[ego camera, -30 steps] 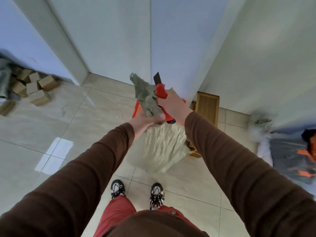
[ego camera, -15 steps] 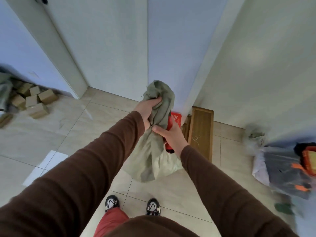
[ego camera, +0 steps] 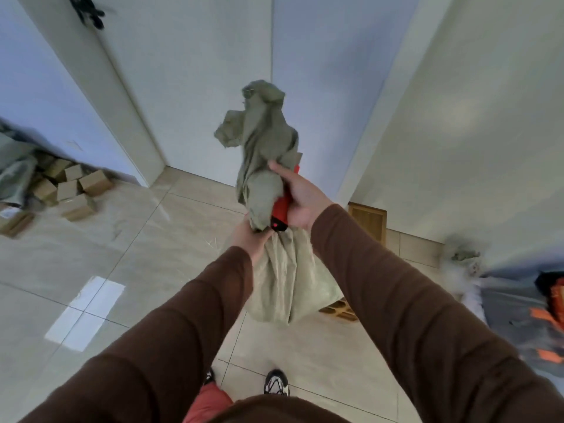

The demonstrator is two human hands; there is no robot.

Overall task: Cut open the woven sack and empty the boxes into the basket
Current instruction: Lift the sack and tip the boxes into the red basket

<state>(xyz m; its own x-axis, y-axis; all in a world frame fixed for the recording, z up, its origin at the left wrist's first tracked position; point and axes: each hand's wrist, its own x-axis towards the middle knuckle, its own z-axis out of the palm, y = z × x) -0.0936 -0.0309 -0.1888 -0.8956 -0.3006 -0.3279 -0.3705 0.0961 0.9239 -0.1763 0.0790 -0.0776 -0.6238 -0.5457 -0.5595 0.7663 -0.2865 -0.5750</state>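
At nine o'clock, a heap of small brown cardboard boxes [ego camera: 71, 190] is lying on the tiled floor [ego camera: 128, 257] against the wall, beside some crumpled grey-green sacking [ego camera: 13, 175].

Toward the middle, your left hand [ego camera: 253, 239] is clenching the gathered neck of the grey-green woven sack [ego camera: 283, 282], fingers wrapped round the bunched cloth. The sack is hanging from that grip with its long axis running twelve to six: the bulging body is pointing down at six o'clock, off the floor in front of your shoes [ego camera: 276, 383], while the loose twisted top is standing up toward twelve o'clock, flopping slightly to eleven.

Just at one o'clock of your left hand, your right hand [ego camera: 300, 196] is gripping the red-handled cutter [ego camera: 282, 213] and pressing against the upper cloth, thumb stretched along it. The cutter's black butt is pointing down toward your left hand; its blade is hidden behind the cloth.

Behind the sack at four o'clock, part of a light wooden crate-like basket [ego camera: 367, 219] is showing against the wall. At three o'clock, a blurred grey and orange bundle [ego camera: 525, 306] is lying on the floor.

Compared with half a second ago, your left hand is now gripping below your right rather than above it, and the sack's loose top is now rising clear above both hands.
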